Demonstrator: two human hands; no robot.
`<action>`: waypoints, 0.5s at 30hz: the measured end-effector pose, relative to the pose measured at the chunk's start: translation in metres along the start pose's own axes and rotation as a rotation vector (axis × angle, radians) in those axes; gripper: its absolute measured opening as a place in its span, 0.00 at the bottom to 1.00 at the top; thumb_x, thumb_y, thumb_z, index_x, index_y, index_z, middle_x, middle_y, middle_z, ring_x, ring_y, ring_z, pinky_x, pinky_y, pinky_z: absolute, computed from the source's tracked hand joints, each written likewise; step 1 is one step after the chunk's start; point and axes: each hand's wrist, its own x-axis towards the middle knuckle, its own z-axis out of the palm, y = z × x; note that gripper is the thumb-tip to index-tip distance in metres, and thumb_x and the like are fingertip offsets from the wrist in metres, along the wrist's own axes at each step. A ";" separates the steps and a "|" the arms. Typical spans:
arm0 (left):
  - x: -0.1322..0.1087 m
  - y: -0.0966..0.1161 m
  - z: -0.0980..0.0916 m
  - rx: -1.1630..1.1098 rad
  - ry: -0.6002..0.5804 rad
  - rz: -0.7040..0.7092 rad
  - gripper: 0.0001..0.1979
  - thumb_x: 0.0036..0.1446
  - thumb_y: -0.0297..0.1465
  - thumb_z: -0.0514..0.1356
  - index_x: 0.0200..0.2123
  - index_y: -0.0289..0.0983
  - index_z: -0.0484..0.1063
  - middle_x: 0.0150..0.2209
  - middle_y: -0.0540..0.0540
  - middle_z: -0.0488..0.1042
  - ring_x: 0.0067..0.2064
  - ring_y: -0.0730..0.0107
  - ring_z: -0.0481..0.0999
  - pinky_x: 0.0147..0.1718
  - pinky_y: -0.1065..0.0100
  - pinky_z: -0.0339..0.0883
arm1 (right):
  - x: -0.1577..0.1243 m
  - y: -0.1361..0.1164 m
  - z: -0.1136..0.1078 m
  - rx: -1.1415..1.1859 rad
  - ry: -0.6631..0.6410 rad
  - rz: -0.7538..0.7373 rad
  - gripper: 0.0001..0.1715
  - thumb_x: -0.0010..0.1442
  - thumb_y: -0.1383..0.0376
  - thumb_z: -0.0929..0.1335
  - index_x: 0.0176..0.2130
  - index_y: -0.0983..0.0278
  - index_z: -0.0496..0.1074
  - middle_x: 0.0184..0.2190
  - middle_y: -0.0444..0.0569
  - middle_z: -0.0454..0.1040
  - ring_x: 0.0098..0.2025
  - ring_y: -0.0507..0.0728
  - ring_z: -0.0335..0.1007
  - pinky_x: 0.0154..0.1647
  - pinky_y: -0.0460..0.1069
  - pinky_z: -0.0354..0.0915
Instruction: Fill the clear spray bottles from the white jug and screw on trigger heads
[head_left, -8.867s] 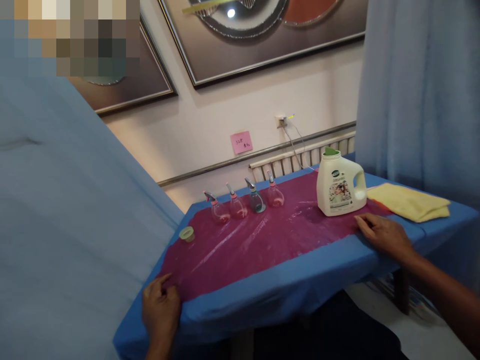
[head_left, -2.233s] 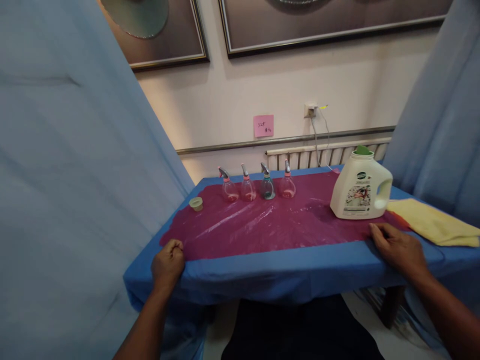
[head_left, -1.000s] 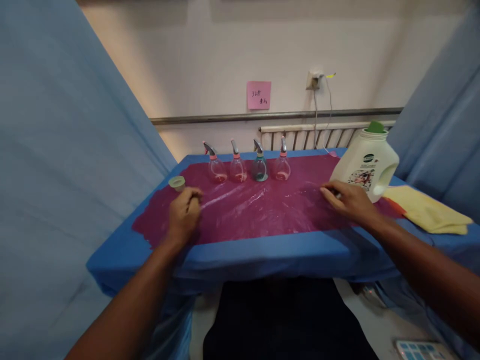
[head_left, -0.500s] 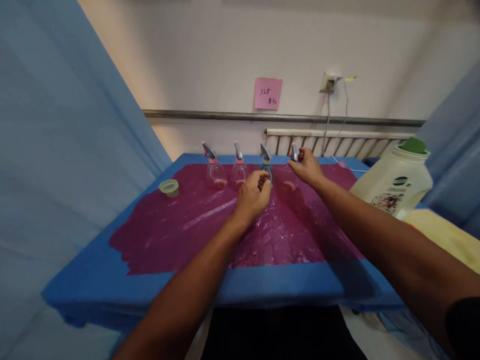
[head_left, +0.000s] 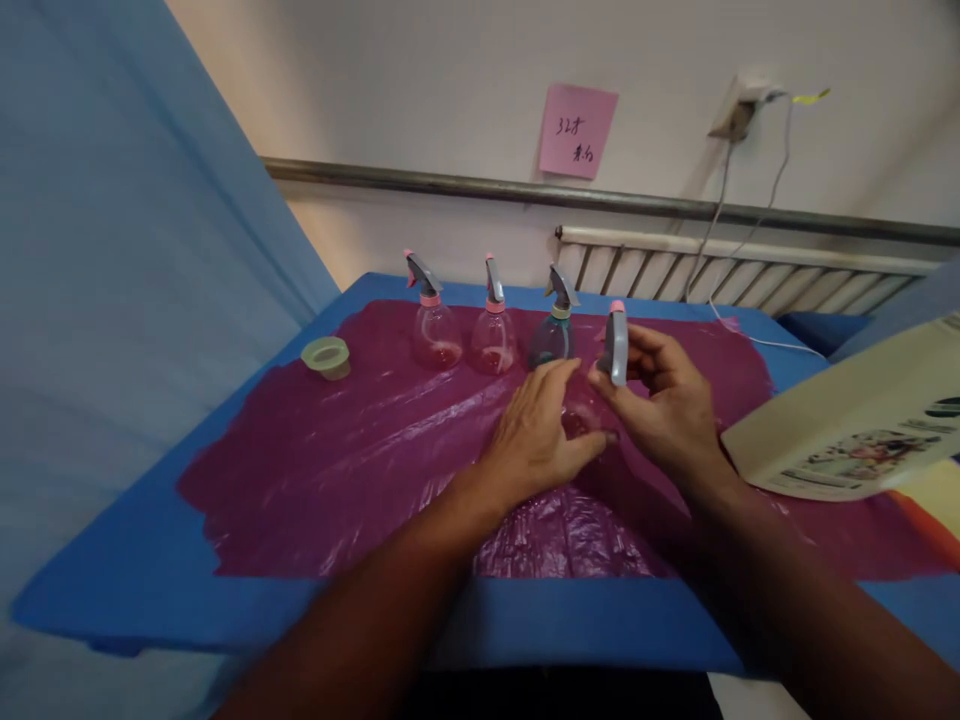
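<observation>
Both hands on one small clear pink plastic spray bottle with a grey trigger head (head_left: 600,400), sitting mid-table on the crinkly magenta plastic sheet (head_left: 337,470). Left hand (head_left: 536,440) cupped round the bottle's round body from 9 o'clock, fingers closed on it. Right hand (head_left: 664,405) pinching the grey trigger head at the top, thumb and fingers tight around it. Body of the bottle mostly hidden behind the left hand's fingers, so can't tell if the head is screwed on or lifted. Three more spray bottles lined up toward 11 o'clock of the hands: two pink ones (head_left: 433,320) (head_left: 493,325) and a teal-tinted one (head_left: 555,325) just beside the left fingertips. Small pale green plastic cap (head_left: 325,356) out at 10 o'clock, well apart. Big white plastic detergent jug (head_left: 855,420) at 3 o'clock, near the right wrist. Blue cloth-covered table (head_left: 112,590) under it all.
</observation>
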 end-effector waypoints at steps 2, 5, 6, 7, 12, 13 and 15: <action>-0.003 0.003 0.001 0.006 -0.063 -0.044 0.34 0.61 0.39 0.76 0.66 0.41 0.68 0.64 0.36 0.76 0.66 0.42 0.79 0.64 0.41 0.75 | -0.012 -0.003 0.006 0.022 -0.028 0.012 0.36 0.62 0.59 0.83 0.66 0.54 0.76 0.50 0.47 0.86 0.47 0.58 0.84 0.52 0.58 0.80; -0.004 0.006 0.002 0.003 -0.104 -0.102 0.25 0.60 0.37 0.74 0.57 0.41 0.72 0.56 0.40 0.79 0.58 0.45 0.81 0.57 0.44 0.78 | -0.022 -0.002 0.009 0.036 -0.020 0.047 0.37 0.63 0.61 0.82 0.67 0.52 0.75 0.49 0.47 0.85 0.47 0.58 0.83 0.53 0.58 0.80; -0.004 0.007 0.002 -0.003 -0.107 -0.112 0.23 0.60 0.36 0.73 0.55 0.41 0.72 0.55 0.41 0.78 0.57 0.46 0.82 0.55 0.46 0.78 | -0.024 -0.001 0.009 0.042 -0.015 0.061 0.37 0.63 0.61 0.82 0.67 0.52 0.75 0.49 0.47 0.85 0.47 0.58 0.83 0.53 0.58 0.79; -0.004 0.008 0.001 -0.010 -0.109 -0.120 0.21 0.60 0.35 0.72 0.54 0.41 0.72 0.54 0.41 0.78 0.56 0.47 0.82 0.55 0.46 0.78 | -0.026 0.001 0.009 0.048 -0.012 0.070 0.37 0.63 0.61 0.82 0.67 0.52 0.76 0.49 0.47 0.84 0.47 0.58 0.83 0.53 0.58 0.79; -0.005 0.013 -0.002 -0.044 -0.098 -0.121 0.26 0.60 0.31 0.68 0.61 0.42 0.70 0.56 0.41 0.79 0.57 0.49 0.82 0.55 0.48 0.78 | -0.032 0.005 0.008 0.067 -0.040 0.090 0.40 0.64 0.60 0.82 0.70 0.50 0.73 0.52 0.49 0.85 0.51 0.61 0.85 0.59 0.63 0.80; -0.005 0.013 -0.002 -0.048 -0.092 -0.110 0.27 0.61 0.31 0.67 0.63 0.43 0.69 0.57 0.41 0.79 0.58 0.49 0.82 0.56 0.48 0.78 | -0.033 0.005 0.008 0.066 -0.053 0.095 0.41 0.66 0.60 0.81 0.72 0.49 0.72 0.53 0.49 0.85 0.53 0.62 0.85 0.61 0.64 0.80; -0.006 0.012 -0.001 -0.046 -0.076 -0.099 0.27 0.62 0.33 0.67 0.63 0.43 0.69 0.58 0.40 0.79 0.59 0.48 0.82 0.58 0.47 0.78 | -0.035 0.006 0.008 0.054 -0.075 0.092 0.43 0.68 0.60 0.79 0.76 0.47 0.68 0.58 0.51 0.84 0.58 0.63 0.84 0.64 0.65 0.79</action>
